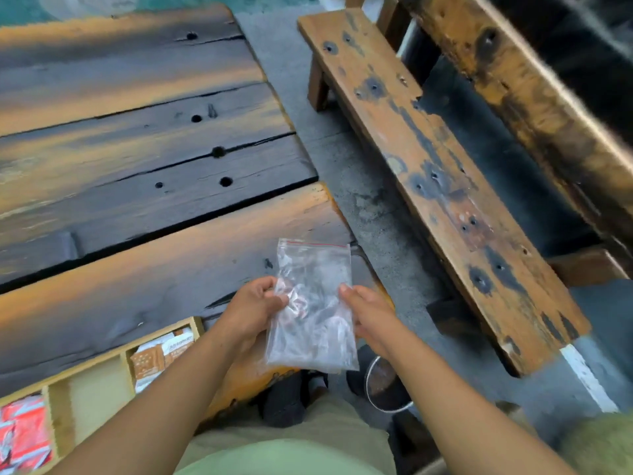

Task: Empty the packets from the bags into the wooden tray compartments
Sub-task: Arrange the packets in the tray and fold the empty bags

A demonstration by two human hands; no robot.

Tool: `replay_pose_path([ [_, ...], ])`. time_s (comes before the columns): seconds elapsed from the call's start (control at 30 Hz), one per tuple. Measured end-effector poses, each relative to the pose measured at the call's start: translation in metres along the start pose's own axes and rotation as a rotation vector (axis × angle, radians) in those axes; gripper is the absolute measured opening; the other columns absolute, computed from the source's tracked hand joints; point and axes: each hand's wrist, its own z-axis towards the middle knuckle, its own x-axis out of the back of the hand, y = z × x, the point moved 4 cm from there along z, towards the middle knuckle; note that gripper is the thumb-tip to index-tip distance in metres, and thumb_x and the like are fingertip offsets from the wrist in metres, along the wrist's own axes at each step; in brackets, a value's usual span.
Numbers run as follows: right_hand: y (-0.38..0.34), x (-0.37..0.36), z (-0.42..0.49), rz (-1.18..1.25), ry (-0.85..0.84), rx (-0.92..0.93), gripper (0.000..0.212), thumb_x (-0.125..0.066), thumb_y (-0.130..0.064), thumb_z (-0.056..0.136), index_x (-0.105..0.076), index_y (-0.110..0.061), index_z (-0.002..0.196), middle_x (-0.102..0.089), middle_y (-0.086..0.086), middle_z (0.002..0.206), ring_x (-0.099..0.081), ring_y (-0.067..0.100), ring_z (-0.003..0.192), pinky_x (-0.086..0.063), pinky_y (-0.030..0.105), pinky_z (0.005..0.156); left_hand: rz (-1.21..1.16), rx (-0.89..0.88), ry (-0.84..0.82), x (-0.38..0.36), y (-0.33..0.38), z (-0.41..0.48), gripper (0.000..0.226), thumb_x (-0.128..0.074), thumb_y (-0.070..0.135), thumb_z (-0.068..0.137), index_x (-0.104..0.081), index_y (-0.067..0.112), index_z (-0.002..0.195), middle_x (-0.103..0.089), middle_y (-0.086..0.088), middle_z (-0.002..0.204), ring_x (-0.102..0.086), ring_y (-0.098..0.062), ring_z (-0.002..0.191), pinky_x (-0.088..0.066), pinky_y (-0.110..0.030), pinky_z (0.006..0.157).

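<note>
A clear zip bag point(315, 303) with a red seal line is held over the table's near right corner. My left hand point(253, 308) pinches its left edge and my right hand point(368, 311) grips its right edge. The bag looks flat, and I cannot tell whether anything is inside. The wooden tray point(58, 413) lies at the lower left on the table. Its right compartment holds orange and white packets point(156, 358), its middle compartment looks bare, and its left compartment holds red packets point(24, 433).
The dark plank table point(137, 149) fills the left and centre. A worn wooden bench point(438, 186) runs along the right, with a strip of concrete floor point(359, 186) between them. My lap in light shorts is at the bottom.
</note>
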Motion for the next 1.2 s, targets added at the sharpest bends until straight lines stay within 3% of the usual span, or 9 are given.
replay_pose_path([
  [0.07,0.010,0.000,-0.021,0.065,0.044,0.044,0.020,-0.061,-0.026,0.099,-0.062,-0.007,0.094,-0.068,0.010,0.087,-0.066,0.020,0.073,-0.055,0.026,0.060,0.049,-0.014,-0.089,-0.004,0.002,-0.007,0.015,-0.060,0.004,0.094,-0.068,0.003,0.107,-0.075,-0.020,0.094,-0.071,-0.031,0.081,-0.058,-0.036,0.068],
  [0.27,0.062,0.011,-0.066,0.221,0.271,0.121,0.035,-0.073,-0.040,0.078,-0.064,-0.007,0.074,-0.062,0.029,0.082,-0.056,0.030,0.082,-0.050,0.055,0.081,0.127,-0.006,-0.250,-0.043,0.007,-0.025,0.029,-0.057,0.023,0.098,-0.068,0.000,0.083,-0.071,-0.015,0.078,-0.067,-0.025,0.064,-0.051,-0.027,0.055],
  [0.37,0.075,0.031,-0.099,0.341,0.414,0.140,0.026,-0.068,-0.016,0.091,-0.066,-0.015,0.065,-0.065,0.010,0.068,-0.054,0.028,0.076,-0.047,0.044,0.079,0.262,-0.010,-0.296,-0.074,0.004,-0.028,0.029,-0.063,0.033,0.091,-0.060,0.006,0.079,-0.054,-0.008,0.065,-0.046,-0.021,0.058,-0.033,-0.025,0.052],
  [0.47,0.095,0.058,-0.121,0.464,0.504,0.136,0.018,-0.072,-0.024,0.081,-0.069,-0.020,0.064,-0.066,0.010,0.070,-0.052,0.030,0.074,-0.043,0.044,0.072,0.324,0.002,-0.325,-0.111,-0.003,-0.028,0.023,-0.063,0.021,0.092,-0.054,0.014,0.072,-0.045,-0.003,0.058,-0.039,-0.016,0.051,-0.035,-0.022,0.051],
  [0.6,0.134,0.095,-0.144,0.531,0.560,0.141,0.017,-0.073,-0.029,0.085,-0.066,-0.012,0.086,-0.070,0.010,0.083,-0.061,0.028,0.075,-0.050,0.035,0.070,0.401,-0.038,-0.411,-0.168,-0.012,-0.030,0.016,-0.070,0.027,0.072,-0.061,0.014,0.075,-0.052,-0.012,0.076,-0.043,-0.028,0.070,-0.036,-0.042,0.069],
  [0.73,0.193,0.127,-0.154,0.531,0.576,0.066,0.013,-0.064,-0.014,0.095,-0.063,-0.013,0.083,-0.061,0.002,0.061,-0.050,0.011,0.051,-0.040,0.015,0.044,0.519,-0.103,-0.418,-0.225,-0.030,-0.042,0.025,-0.061,0.010,0.092,-0.056,0.014,0.068,-0.050,0.002,0.055,-0.041,-0.013,0.050,-0.035,-0.022,0.047],
  [0.9,0.253,0.165,-0.145,0.557,0.651,0.025,0.022,-0.061,-0.009,0.094,-0.054,-0.011,0.074,-0.057,0.004,0.054,-0.049,0.008,0.044,-0.040,0.017,0.049,0.630,-0.073,-0.417,-0.276,-0.081,-0.030,0.020,-0.062,0.016,0.095,-0.063,0.017,0.075,-0.054,0.009,0.054,-0.047,-0.008,0.050,-0.041,-0.027,0.053],
  [1.03,0.294,0.184,-0.124,0.617,0.737,-0.024,0.028,-0.059,-0.004,0.094,-0.051,-0.012,0.068,-0.056,0.010,0.057,-0.048,0.013,0.047,-0.041,0.023,0.050,0.724,0.002,-0.389,-0.302,-0.117,-0.008,0.019,-0.062,0.003,0.092,-0.064,0.015,0.078,-0.057,0.009,0.051,-0.052,-0.015,0.055,-0.047,-0.034,0.065],
  [1.2,0.345,0.206,-0.078,0.630,0.787,-0.109,0.030,-0.063,-0.005,0.093,-0.052,-0.015,0.066,-0.057,0.007,0.057,-0.049,0.012,0.047,-0.045,0.025,0.051,0.867,0.023,-0.402,-0.335,-0.160,0.044,0.020,-0.065,-0.001,0.090,-0.064,0.014,0.076,-0.061,-0.003,0.065,-0.053,-0.017,0.057,-0.046,-0.029,0.055],
])
